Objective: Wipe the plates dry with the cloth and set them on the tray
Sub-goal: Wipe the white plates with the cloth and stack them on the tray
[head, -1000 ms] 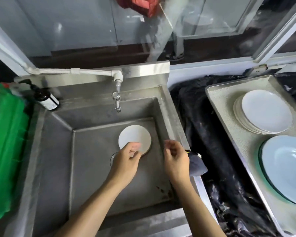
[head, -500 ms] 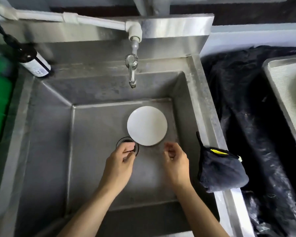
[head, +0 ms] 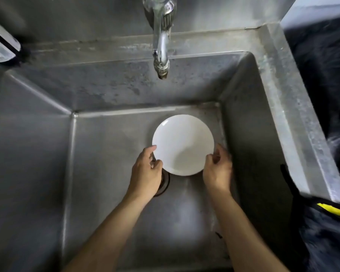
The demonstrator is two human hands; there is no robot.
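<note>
A white round plate (head: 183,146) lies on the floor of the steel sink (head: 279,99), toward its back right corner. My left hand (head: 145,175) curls its thumb and fingers round the plate's lower left rim. My right hand (head: 217,173) grips the lower right rim the same way. A dark blue cloth (head: 326,236) with a yellow stripe hangs over the sink's right edge, untouched by either hand. The tray is out of view.
A chrome tap (head: 161,46) reaches over the sink above the plate. The drain (head: 164,185) sits partly under my left hand. A dark bottle (head: 0,46) stands at the back left. Black plastic sheeting (head: 326,75) covers the counter on the right.
The camera has dropped closer to the sink, so the tray has left the view. Both hands have moved forward from in front of the plate onto its rim.
</note>
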